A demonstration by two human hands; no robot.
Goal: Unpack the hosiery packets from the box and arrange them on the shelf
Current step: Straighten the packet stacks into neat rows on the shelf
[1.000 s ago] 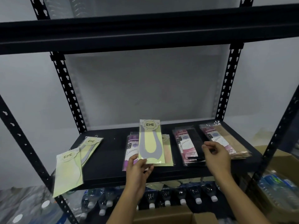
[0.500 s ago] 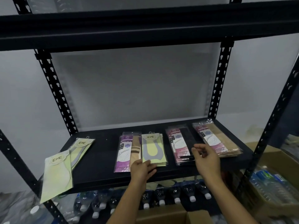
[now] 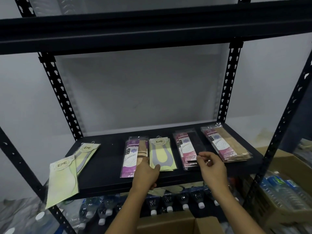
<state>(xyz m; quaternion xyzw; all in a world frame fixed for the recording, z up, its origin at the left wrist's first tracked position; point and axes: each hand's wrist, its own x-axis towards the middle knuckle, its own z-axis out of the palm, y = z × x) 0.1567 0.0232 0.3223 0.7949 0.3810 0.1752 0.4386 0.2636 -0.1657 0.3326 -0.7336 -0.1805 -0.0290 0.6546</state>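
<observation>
Left grip [image 3: 146, 173]: released. My fingers lie fairly straight, one tip on the purple packet [image 3: 130, 156] and another on the near edge of the yellow stack [image 3: 162, 152]. Both lie just ahead of this grip, side by side with edges meeting, flat on the shelf [image 3: 108, 168].

Right grip [image 3: 212, 168]: my thumb and curled fingers pinch the near end of the pink-and-black stack [image 3: 185, 147], which lies flat just ahead of the grip. Just to the right of this grip lies the pink-and-beige stack [image 3: 224, 144], slightly angled.

Materials: each packet is a long, flat rectangle of glossy clear film over printed card. The film crinkles at the far ends. The shelf is a matt black board in a black metal frame with slotted uprights.

Count: six lots on the shelf.
- Yellow: three. These are the stack at my left grip, plus, well to its left, a flat yellow packet [image 3: 88, 150] and an overhanging yellow packet [image 3: 61, 179] that juts past the near edge.
- Purple: one.
- Pink: two stacks. I cannot tell how many packets are in each.

Below both grips are a cardboard box [image 3: 168, 225] and a row of white-capped water bottles [image 3: 185, 201].
</observation>
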